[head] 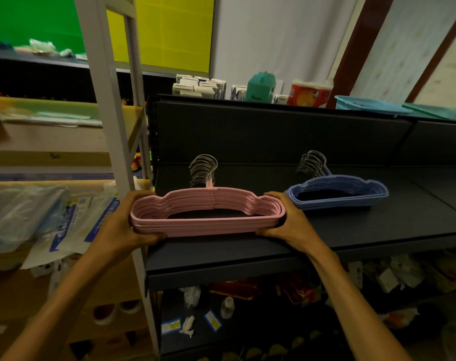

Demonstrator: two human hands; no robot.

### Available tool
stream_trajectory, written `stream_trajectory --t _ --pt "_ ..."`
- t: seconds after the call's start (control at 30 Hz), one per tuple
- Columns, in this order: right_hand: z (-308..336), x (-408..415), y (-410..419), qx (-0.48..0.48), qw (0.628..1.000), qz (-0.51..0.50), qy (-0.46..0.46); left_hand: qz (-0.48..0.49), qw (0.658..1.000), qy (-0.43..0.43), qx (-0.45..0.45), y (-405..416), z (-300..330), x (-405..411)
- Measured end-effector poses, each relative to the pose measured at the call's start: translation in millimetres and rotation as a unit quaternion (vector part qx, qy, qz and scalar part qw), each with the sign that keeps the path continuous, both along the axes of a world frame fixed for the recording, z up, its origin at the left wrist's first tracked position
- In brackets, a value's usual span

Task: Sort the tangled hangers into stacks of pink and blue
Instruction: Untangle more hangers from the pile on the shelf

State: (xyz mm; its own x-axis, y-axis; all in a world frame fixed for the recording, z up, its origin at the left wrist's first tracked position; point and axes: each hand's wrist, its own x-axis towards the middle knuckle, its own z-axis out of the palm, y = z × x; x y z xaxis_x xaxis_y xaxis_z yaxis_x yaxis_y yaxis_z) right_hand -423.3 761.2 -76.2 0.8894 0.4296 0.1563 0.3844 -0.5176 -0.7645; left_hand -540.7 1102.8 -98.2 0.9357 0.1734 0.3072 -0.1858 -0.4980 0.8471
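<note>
- From the head camera we see our left hand (pixel 133 222) curled round the left end of the pink hanger stack (pixel 207 213), thumb under the front edge and fingers over the back.
- Our right hand (pixel 287 220) clasps the right end of the same stack in the same way, so we hold it between both hands.
- The pink stack lies flat at the front left of the dark shelf (pixel 352 238); whether it rests on the shelf or is just above it, we cannot tell.
- Its metal hooks (pixel 203 170) stand up together at the back, close to the shelf's dark back panel (pixel 273 131).
- The blue hanger stack (pixel 337 192) lies flat on the shelf, just beside our right hand and further back, with its hooks bunched at its rear left.
- Above the back panel we see small boxes (pixel 199 87), a teal container (pixel 261 87) and a blue basket (pixel 370 104).
</note>
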Motion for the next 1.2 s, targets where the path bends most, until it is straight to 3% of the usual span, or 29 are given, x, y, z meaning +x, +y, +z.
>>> stream_trajectory --t 0.77,1.2 --pt "32 -33 -26 0.099 0.994 -0.009 -0.048 -0.022 0.998 -0.046 0.045 -20 34 -6" --pt "59 -53 -161 0.126 0.982 -0.096 -0.1 -0.092 0.987 -0.097 0.085 -148 75 33"
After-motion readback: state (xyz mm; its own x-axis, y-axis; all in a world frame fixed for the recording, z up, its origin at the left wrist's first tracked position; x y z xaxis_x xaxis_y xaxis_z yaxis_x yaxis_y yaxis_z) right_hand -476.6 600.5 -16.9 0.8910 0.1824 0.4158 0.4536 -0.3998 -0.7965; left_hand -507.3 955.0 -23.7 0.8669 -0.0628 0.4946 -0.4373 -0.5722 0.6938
